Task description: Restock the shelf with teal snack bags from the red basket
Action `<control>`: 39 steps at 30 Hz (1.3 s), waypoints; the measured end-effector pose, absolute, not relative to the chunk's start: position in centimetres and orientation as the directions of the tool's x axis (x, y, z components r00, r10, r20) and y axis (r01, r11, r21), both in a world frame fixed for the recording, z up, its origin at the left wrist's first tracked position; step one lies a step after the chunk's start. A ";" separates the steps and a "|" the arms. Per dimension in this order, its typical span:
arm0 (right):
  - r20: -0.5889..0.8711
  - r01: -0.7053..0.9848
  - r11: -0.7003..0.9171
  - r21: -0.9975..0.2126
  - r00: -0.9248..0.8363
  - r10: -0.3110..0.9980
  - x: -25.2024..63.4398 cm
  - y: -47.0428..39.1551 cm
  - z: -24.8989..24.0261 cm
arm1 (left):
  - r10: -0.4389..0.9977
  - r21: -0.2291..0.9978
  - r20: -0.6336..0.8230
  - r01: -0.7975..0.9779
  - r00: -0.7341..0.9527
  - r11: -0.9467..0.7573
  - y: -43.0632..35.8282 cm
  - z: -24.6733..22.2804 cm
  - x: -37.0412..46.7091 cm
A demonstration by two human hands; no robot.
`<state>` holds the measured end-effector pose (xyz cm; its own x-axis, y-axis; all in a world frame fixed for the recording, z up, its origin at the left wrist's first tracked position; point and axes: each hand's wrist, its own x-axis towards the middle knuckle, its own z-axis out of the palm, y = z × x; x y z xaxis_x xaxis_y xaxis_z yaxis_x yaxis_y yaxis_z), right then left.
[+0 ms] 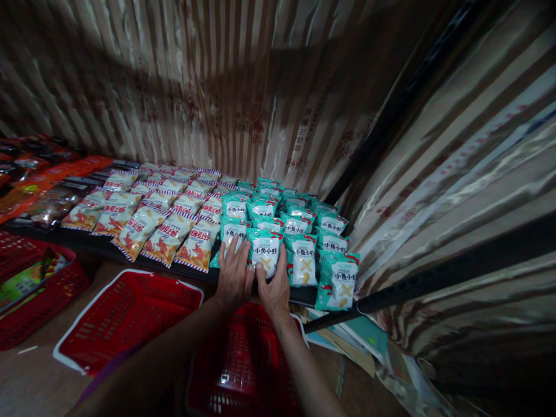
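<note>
Rows of teal-and-white snack bags (300, 263) stand at the right end of a low black shelf. My right hand (274, 284) grips the right edge of one front snack bag (266, 246), thumb on its face and fingers along its side. My left hand (234, 273) lies with stretched fingers over the teal bag to the left (234, 227), its thumb side touching the edge of the gripped bag. Rows of white-and-orange snack bags (169, 236) stand left of my hands.
Beneath the shelf are a red basket with a white rim (130, 313), another red basket (238, 370) under my forearms and a third (65, 289) holding colourful packets. Orange packages (56, 179) lie far left. A dark metal post (365, 156) and striped curtain (243, 87) bound the shelf. Papers (365, 341) lie lower right.
</note>
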<state>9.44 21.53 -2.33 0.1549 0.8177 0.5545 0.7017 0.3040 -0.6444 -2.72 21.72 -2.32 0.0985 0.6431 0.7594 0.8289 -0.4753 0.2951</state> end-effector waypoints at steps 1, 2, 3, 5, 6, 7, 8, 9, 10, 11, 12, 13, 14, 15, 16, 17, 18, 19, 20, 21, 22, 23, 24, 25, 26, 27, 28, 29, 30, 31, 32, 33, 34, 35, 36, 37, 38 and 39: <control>0.557 0.704 0.304 -0.641 0.155 0.816 9.4 21.6 -2.3 | 0.638 0.307 0.766 0.826 0.082 -0.474 22.0 -1.9 -2.9; 0.559 0.707 0.303 -0.639 0.155 0.815 9.4 21.6 -2.4 | 0.635 0.318 0.769 0.822 0.067 -0.472 22.4 -1.4 -3.1; 0.560 0.709 0.302 -0.637 0.156 0.813 9.3 21.6 -2.4 | 0.634 0.326 0.771 0.819 0.059 -0.472 22.9 -0.8 -3.3; 0.567 0.710 0.303 -0.635 0.162 0.808 9.2 21.7 -2.6 | 0.649 0.337 0.758 0.814 0.064 -0.474 24.1 0.5 -3.5; 0.572 0.709 0.307 -0.635 0.165 0.803 9.2 21.8 -2.6 | 0.658 0.342 0.751 0.818 0.058 -0.463 24.9 1.2 -3.5; 0.579 0.709 0.311 -0.633 0.167 0.798 9.1 21.8 -2.7 | 0.669 0.359 0.742 0.821 0.037 -0.444 25.6 1.8 -3.4; 0.585 0.709 0.316 -0.631 0.167 0.793 9.1 21.9 -2.8 | 0.668 0.380 0.744 0.822 0.000 -0.424 26.3 2.3 -3.3; 0.592 0.710 0.320 -0.627 0.167 0.789 9.0 21.9 -2.8 | 0.668 0.407 0.743 0.820 -0.041 -0.403 27.0 2.7 -3.2; 0.595 0.712 0.322 -0.624 0.166 0.787 8.9 21.9 -2.8 | 0.671 0.429 0.738 0.818 -0.072 -0.384 27.7 3.0 -3.1; 0.597 0.713 0.322 -0.622 0.166 0.785 8.9 21.9 -2.8 | 0.677 0.441 0.731 0.817 -0.088 -0.370 28.3 3.3 -3.0; 0.597 0.714 0.321 -0.623 0.168 0.784 8.8 21.9 -2.8 | 0.690 0.447 0.718 0.819 -0.089 -0.360 28.8 3.4 -2.9; 0.594 0.713 0.319 -0.625 0.170 0.786 8.8 22.0 -2.8 | 0.708 0.449 0.702 0.822 -0.082 -0.351 29.3 3.5 -2.9; 0.590 0.710 0.315 -0.629 0.173 0.789 8.8 22.0 -2.8 | 0.727 0.449 0.683 0.824 -0.068 -0.345 29.7 3.6 -2.9; 0.584 0.707 0.311 -0.635 0.176 0.793 8.8 22.0 -2.7 | 0.746 0.447 0.664 0.827 -0.051 -0.342 30.0 3.6 -3.0; 0.575 0.703 0.305 -0.643 0.180 0.798 8.9 22.0 -2.7 | 0.762 0.446 0.647 0.828 -0.036 -0.339 30.3 3.6 -3.2; 0.566 0.698 0.299 -0.651 0.185 0.803 8.9 22.0 -2.6 | 0.775 0.446 0.632 0.829 -0.026 -0.336 30.5 3.7 -3.4; 0.558 0.693 0.295 -0.658 0.186 0.809 9.0 22.1 -2.6 | 0.786 0.446 0.619 0.831 -0.019 -0.331 30.7 3.8 -3.6; 0.550 0.688 0.291 -0.664 0.186 0.814 9.0 22.1 -2.5 | 0.796 0.447 0.605 0.833 -0.014 -0.325 30.8 3.9 -3.8; 0.543 0.685 0.288 -0.670 0.187 0.819 9.0 22.2 -2.4 | 0.807 0.449 0.590 0.836 -0.011 -0.317 31.0 3.9 -4.0; 0.535 0.681 0.284 -0.674 0.186 0.824 9.1 22.2 -2.3 | 0.816 0.452 0.578 0.837 -0.010 -0.309 31.2 4.0 -4.1; 0.528 0.679 0.282 -0.678 0.182 0.830 9.1 22.3 -2.2 | 0.823 0.455 0.568 0.836 -0.007 -0.307 31.3 4.0 -4.2; 0.520 0.677 0.280 -0.681 0.178 0.836 9.1 22.3 -2.1 | 0.826 0.456 0.563 0.834 0.000 -0.311 31.5 4.0 -4.2; 0.511 0.674 0.274 -0.686 0.178 0.841 9.0 22.4 -2.0 | 0.827 0.457 0.562 0.830 0.007 -0.319 31.6 4.0 -4.3; 0.500 0.670 0.264 -0.694 0.185 0.846 9.0 22.5 -1.8 | 0.826 0.458 0.563 0.827 0.014 -0.327 31.7 4.0 -4.3; 0.485 0.665 0.248 -0.705 0.197 0.852 9.0 22.6 -1.7 | 0.826 0.459 0.563 0.823 0.021 -0.334 31.8 3.9 -4.2; 0.468 0.660 0.227 -0.716 0.213 0.858 9.0 22.8 -1.6 | 0.828 0.459 0.560 0.821 0.029 -0.339 31.9 3.9 -4.2; 0.448 0.655 0.206 -0.727 0.226 0.865 9.0 22.9 -1.5 | 0.831 0.459 0.556 0.819 0.036 -0.343 31.9 3.9 -4.1; 0.428 0.650 0.187 -0.737 0.234 0.873 9.0 23.1 -1.4 | 0.835 0.459 0.549 0.819 0.044 -0.345 31.9 3.9 -4.0; 0.410 0.647 0.174 -0.743 0.233 0.882 9.0 23.2 -1.3 | 0.840 0.460 0.540 0.818 0.053 -0.346 31.8 4.0 -3.9; 0.397 0.645 0.168 -0.746 0.227 0.889 9.0 23.4 -1.2 | 0.849 0.464 0.525 0.815 0.062 -0.347 31.7 4.2 -3.8; 0.388 0.643 0.164 -0.748 0.223 0.894 9.1 23.5 -1.1 | 0.861 0.475 0.504 0.811 0.068 -0.342 31.6 4.4 -3.7; 0.380 0.642 0.158 -0.751 0.223 0.898 9.1 23.6 -1.0 | 0.876 0.489 0.477 0.806 0.073 -0.334 31.5 4.6 -3.7; 0.372 0.640 0.150 -0.753 0.227 0.900 9.1 23.6 -0.9 | 0.890 0.505 0.448 0.800 0.079 -0.325 31.3 4.9 -3.6; 0.365 0.640 0.142 -0.755 0.231 0.902 9.0 23.6 -0.8 | 0.904 0.519 0.420 0.795 0.084 -0.315 31.2 5.2 -3.6; 0.359 0.639 0.136 -0.757 0.233 0.904 9.0 23.7 -0.8 | 0.915 0.530 0.394 0.791 0.088 -0.305 31.0 5.5 -3.6; 0.356 0.638 0.133 -0.758 0.234 0.905 9.0 23.7 -0.7 | 0.924 0.539 0.372 0.789 0.091 -0.295 30.9 5.7 -3.6; 0.353 0.637 0.132 -0.760 0.233 0.906 9.0 23.7 -0.7 | 0.930 0.546 0.355 0.787 0.092 -0.286 30.7 5.9 -3.6; 0.353 0.634 0.134 -0.761 0.233 0.906 8.9 23.7 -0.6 | 0.935 0.552 0.342 0.785 0.093 -0.280 30.6 6.1 -3.6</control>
<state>8.94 23.68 -0.64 0.2329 0.9061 0.3533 0.6343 0.1338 -0.7614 -3.59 30.65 6.05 0.0932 0.9352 0.3416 0.7851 -0.2801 0.5525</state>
